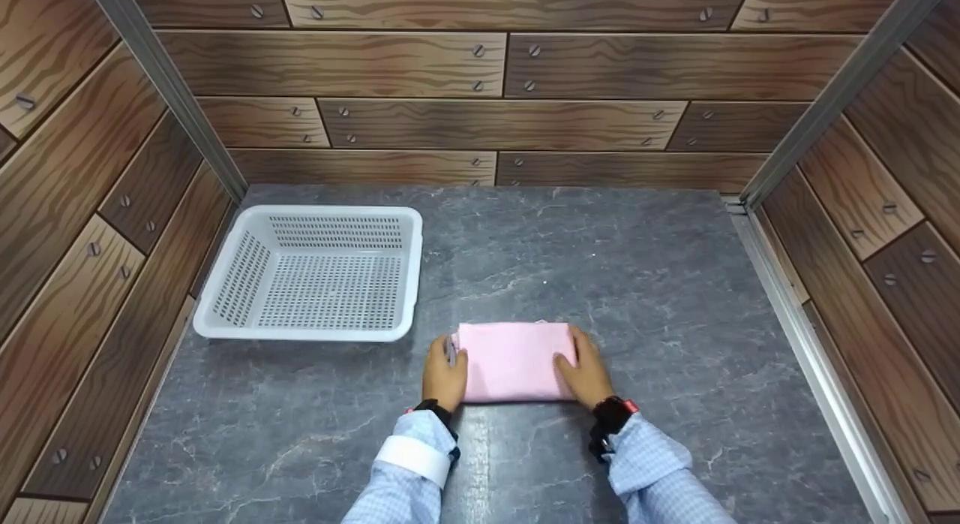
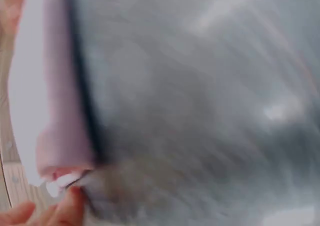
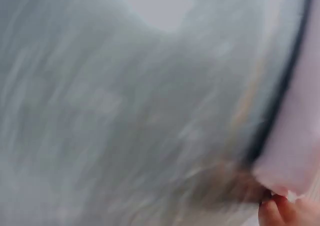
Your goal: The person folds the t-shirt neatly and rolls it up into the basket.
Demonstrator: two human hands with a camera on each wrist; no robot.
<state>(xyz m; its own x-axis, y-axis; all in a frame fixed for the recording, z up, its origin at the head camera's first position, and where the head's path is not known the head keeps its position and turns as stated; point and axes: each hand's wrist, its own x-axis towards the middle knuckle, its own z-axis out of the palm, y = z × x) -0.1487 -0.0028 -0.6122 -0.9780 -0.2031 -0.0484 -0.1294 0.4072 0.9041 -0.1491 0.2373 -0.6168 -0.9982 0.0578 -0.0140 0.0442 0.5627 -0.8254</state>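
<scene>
Both hands hold a folded pink cloth (image 1: 516,362) by its two short sides, near the front middle of the grey surface. My left hand (image 1: 445,374) grips the left end, thumb on top; a small greyish bit shows beside its fingers. On the right end, my right hand (image 1: 587,370) has its thumb over the upper face and its fingers along the side. The left wrist view has the cloth (image 2: 65,111) at its left with fingertips (image 2: 72,206) at its lower end. In the blurred right wrist view, fingertips (image 3: 280,211) touch the cloth's (image 3: 292,136) lower end.
A white perforated plastic basket (image 1: 307,335) stands at the left rear, with nothing in it. Wood-patterned walls (image 1: 480,66) enclose the grey marbled surface (image 1: 637,284) at the back and both sides. A metal rail (image 1: 817,359) runs along the right edge.
</scene>
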